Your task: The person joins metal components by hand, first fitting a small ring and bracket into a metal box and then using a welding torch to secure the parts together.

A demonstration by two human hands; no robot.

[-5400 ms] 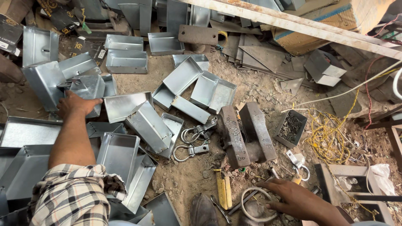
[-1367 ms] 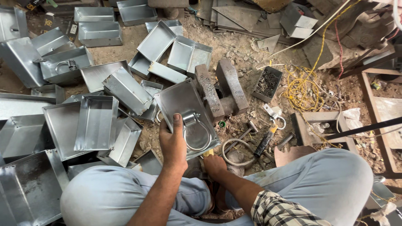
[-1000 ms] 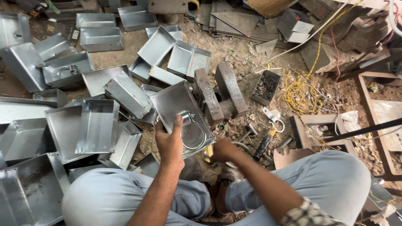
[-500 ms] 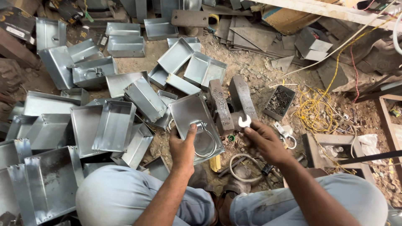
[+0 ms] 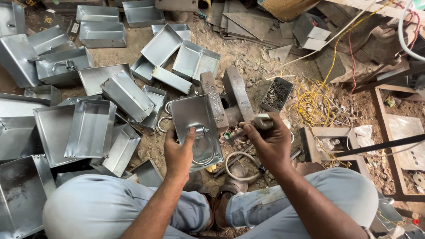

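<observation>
My left hand [image 5: 178, 150] grips the lower edge of a shiny sheet-metal tray [image 5: 195, 119], thumb pressing on a metal clamp and wire handle ring [image 5: 207, 148] that lie in it. The tray leans against a heavy rusty iron block [image 5: 214, 104]. My right hand [image 5: 269, 139] is closed around a small metal tool [image 5: 259, 121] whose tip points toward the tray's right edge. Both hands work just above my knees in grey trousers.
Many similar metal trays [image 5: 90, 128] lie piled on the dirt floor to the left and behind. A small box of rivets [image 5: 276, 95] stands right of the iron block, beside tangled yellow wire [image 5: 318, 99]. A loose wire ring [image 5: 237, 166] lies by my feet.
My left hand fetched a tray from the pile and set it before me. My right hand picked up a small tool and brought it toward the tray.
</observation>
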